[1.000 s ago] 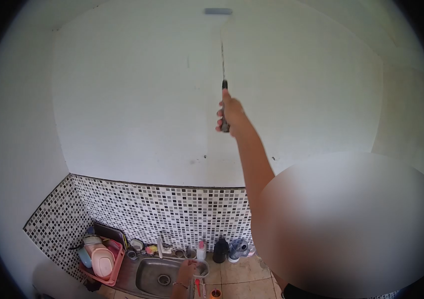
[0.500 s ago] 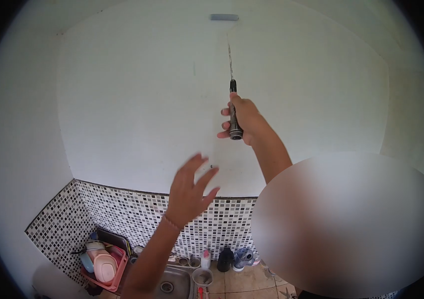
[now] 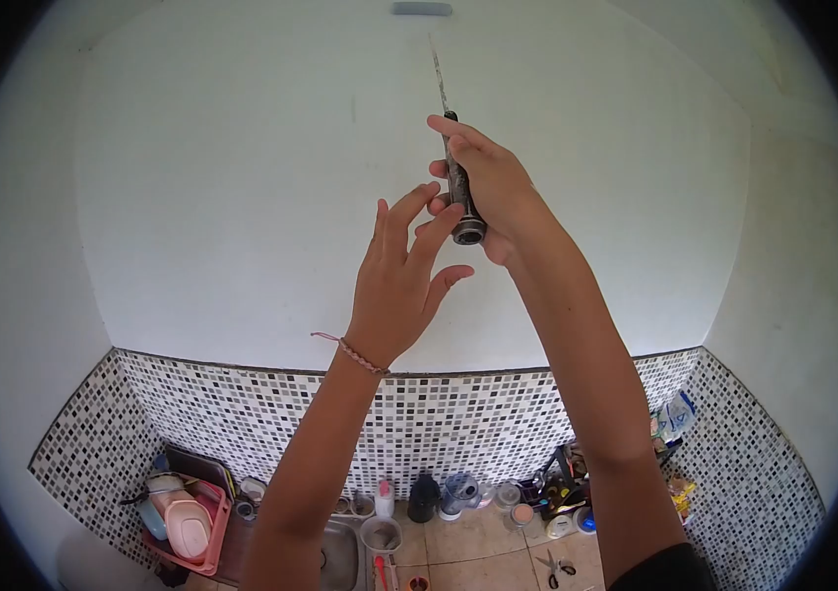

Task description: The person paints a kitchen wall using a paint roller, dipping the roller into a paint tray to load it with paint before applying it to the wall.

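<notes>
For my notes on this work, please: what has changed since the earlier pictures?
The left hand rose from over the sink to the paint roller handle, open; contact is unclear. The right hand still grips this handle; the pink dish basket stayed put.

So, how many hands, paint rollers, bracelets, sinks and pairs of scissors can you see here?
Hands: 2 (left hand, right hand)
Paint roller: 1
Bracelet: 1
Sink: 1
Pair of scissors: 1
Total: 6

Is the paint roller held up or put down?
Held up: the right hand grips its handle, with the roller head high above the hand.
</notes>
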`<state>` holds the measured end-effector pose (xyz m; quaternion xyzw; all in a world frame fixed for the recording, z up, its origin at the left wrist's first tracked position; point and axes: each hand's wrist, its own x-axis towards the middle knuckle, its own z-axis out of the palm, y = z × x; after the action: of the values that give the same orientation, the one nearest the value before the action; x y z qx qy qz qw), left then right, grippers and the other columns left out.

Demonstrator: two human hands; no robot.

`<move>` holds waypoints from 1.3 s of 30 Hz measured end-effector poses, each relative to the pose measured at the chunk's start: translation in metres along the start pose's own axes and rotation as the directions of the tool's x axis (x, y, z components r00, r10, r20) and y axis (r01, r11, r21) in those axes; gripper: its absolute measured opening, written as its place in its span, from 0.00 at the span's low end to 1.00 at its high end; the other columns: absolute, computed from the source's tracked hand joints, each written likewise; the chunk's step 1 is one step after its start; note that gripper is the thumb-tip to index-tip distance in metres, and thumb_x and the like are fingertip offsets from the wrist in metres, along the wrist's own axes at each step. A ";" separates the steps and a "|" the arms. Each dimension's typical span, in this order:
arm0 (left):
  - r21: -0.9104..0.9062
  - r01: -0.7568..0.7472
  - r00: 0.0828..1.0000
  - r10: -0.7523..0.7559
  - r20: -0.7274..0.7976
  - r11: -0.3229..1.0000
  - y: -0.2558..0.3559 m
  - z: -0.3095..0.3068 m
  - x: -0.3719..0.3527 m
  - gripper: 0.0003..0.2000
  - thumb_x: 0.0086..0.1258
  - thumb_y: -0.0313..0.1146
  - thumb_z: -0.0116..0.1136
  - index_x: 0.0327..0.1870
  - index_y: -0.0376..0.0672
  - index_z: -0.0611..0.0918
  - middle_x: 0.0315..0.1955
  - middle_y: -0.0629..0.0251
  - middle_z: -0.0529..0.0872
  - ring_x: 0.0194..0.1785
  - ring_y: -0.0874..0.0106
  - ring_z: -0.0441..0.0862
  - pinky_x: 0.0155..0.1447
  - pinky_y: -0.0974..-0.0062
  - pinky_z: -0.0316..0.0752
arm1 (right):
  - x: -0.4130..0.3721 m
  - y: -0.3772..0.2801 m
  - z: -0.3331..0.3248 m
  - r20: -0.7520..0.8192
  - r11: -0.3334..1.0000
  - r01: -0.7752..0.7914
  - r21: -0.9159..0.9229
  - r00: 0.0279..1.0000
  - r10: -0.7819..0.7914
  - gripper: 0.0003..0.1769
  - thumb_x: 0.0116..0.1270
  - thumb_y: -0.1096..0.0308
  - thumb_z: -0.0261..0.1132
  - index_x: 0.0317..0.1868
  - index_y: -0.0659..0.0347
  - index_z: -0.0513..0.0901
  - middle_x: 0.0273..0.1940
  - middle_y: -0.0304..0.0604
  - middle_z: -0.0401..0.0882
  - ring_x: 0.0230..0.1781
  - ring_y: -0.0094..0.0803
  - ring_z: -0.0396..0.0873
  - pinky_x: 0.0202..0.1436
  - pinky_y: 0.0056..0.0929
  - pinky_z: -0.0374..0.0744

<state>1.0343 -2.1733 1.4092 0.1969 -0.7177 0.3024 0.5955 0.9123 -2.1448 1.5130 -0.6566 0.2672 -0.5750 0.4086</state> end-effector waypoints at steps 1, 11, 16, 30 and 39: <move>0.014 -0.010 1.000 0.011 -0.025 1.000 0.004 -0.003 0.002 0.27 0.64 0.38 0.65 0.64 0.49 0.69 0.65 0.56 0.62 0.67 0.52 0.66 0.69 0.48 0.63 | -0.005 -0.002 0.001 0.011 0.999 0.014 0.029 1.000 -0.014 0.22 0.76 0.66 0.44 0.66 0.56 0.72 0.41 0.44 0.74 0.26 0.26 0.74 0.29 0.26 0.80; 0.183 -0.093 0.941 0.146 -0.304 0.979 0.030 -0.024 0.032 0.18 0.54 0.24 0.67 0.45 0.56 0.80 0.54 0.63 0.65 0.63 0.51 0.70 0.67 0.32 0.56 | -0.045 -0.007 -0.019 0.289 0.819 0.501 -0.280 0.857 -0.426 0.14 0.59 0.85 0.53 0.44 0.65 0.77 0.32 0.45 0.81 0.30 0.27 0.82 0.34 0.22 0.78; -0.096 -0.244 0.947 0.216 -0.236 0.965 0.048 -0.037 0.042 0.15 0.55 0.21 0.62 0.43 0.49 0.79 0.46 0.64 0.77 0.59 0.59 0.77 0.71 0.33 0.49 | -0.032 0.018 -0.006 0.278 0.359 0.677 -0.642 0.642 -0.714 0.09 0.56 0.76 0.63 0.37 0.58 0.73 0.30 0.41 0.77 0.33 0.35 0.76 0.33 0.31 0.76; -0.096 0.012 0.953 -0.040 -0.299 0.995 0.054 -0.012 0.058 0.12 0.50 0.20 0.63 0.21 0.45 0.71 0.25 0.69 0.77 0.42 0.62 0.72 0.72 0.48 0.50 | 0.025 0.029 -0.004 0.246 -0.073 0.730 -0.680 0.134 -0.960 0.09 0.48 0.72 0.66 0.23 0.59 0.73 0.26 0.36 0.71 0.40 0.34 0.69 0.35 0.32 0.71; -0.149 0.078 0.964 -0.113 -0.241 0.986 0.077 0.003 0.066 0.12 0.48 0.19 0.63 0.21 0.45 0.71 0.28 0.69 0.78 0.47 0.59 0.73 0.70 0.48 0.52 | 0.054 0.038 -0.021 0.256 0.135 0.836 -0.533 0.311 -0.915 0.12 0.45 0.75 0.63 0.20 0.61 0.66 0.23 0.38 0.64 0.35 0.35 0.65 0.36 0.31 0.66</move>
<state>0.9683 -2.1131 1.4580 0.1501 -0.6462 0.2452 0.7069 0.9070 -2.2139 1.5095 -0.7350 0.0191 -0.6316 -0.2459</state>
